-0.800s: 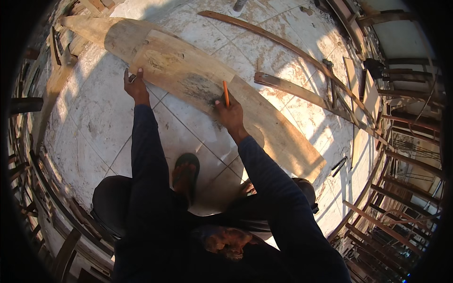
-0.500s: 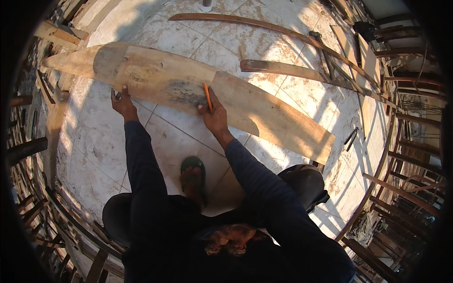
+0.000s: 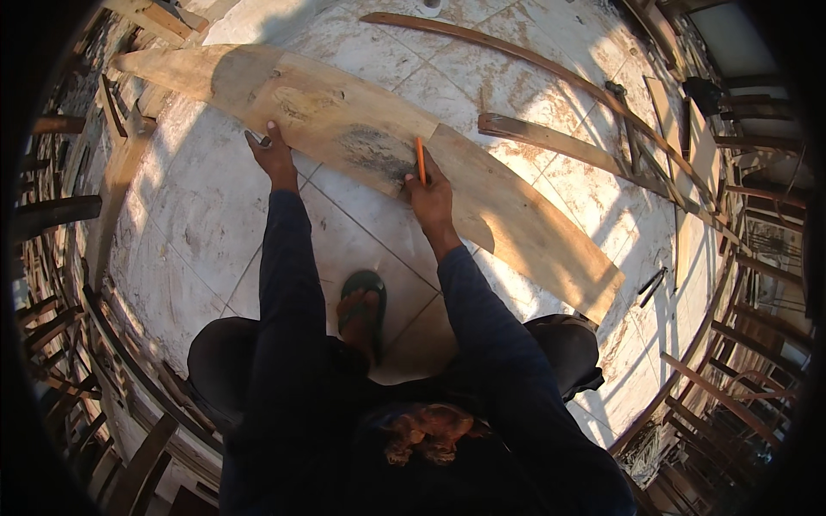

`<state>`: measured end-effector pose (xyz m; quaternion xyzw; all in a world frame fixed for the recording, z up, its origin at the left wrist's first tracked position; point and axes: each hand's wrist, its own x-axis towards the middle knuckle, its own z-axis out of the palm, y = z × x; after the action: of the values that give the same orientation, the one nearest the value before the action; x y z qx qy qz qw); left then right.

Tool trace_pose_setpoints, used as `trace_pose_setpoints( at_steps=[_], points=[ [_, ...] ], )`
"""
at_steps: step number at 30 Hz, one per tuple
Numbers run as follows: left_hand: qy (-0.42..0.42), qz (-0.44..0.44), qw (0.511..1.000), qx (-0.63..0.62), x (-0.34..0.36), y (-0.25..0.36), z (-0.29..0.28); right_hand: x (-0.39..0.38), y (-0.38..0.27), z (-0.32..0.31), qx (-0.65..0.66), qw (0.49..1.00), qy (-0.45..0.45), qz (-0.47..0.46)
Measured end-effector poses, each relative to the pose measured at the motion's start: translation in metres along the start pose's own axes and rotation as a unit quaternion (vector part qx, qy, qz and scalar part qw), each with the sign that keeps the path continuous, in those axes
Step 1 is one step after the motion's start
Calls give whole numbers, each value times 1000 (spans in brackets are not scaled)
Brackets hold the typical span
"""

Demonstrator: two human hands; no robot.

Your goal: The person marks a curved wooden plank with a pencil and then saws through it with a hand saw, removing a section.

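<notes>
A long wooden board (image 3: 525, 211) with one tapered end lies slantwise before me, from far left to near right. Dark stains mark its middle. My right hand (image 3: 433, 202) is closed around an orange pencil (image 3: 422, 162), which points away from me over the board beside a joint line. At the board's near edge, my left hand (image 3: 275, 160) has its thumb against the wood and its forefinger apart from the thumb. The other left fingers are partly hidden, and a greyish patch at the fingertips is too small to make out.
White tiles (image 3: 189, 215) with brown dust lie underneath. A long curved timber strip (image 3: 508, 53), a shorter beam (image 3: 551, 146) and a hammer (image 3: 621, 107) are at the right, with dark-handled pliers (image 3: 652, 286) nearer. Stacked timber rings both sides. My sandalled foot (image 3: 361, 314) stands below the board.
The whole view has turned slightly, carrying the board's far end up and right in the picture. Both hands keep about the same places along the board, and the pencil stays in my right hand.
</notes>
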<state>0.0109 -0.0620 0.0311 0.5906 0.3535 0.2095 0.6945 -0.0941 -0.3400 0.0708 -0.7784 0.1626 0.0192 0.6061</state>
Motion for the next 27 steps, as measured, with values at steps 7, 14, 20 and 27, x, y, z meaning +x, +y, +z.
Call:
trace_pose_setpoints(
  at_steps=[7, 14, 20, 27],
  points=[
    [-63, 177, 979, -75, 18, -13, 6, -2, -9, 4, 112, 991, -62, 37],
    [-90, 108, 984, -106, 7, -4, 6, -3, -8, 0, 127, 988, -80, 20],
    [-51, 67, 992, -97, 24, -13, 6, -3, -20, -4, 121, 988, -87, 37],
    [-43, 104, 990, -90, 29, -26, 8, -11, -38, -9, 74, 990, -106, 57]
  ],
)
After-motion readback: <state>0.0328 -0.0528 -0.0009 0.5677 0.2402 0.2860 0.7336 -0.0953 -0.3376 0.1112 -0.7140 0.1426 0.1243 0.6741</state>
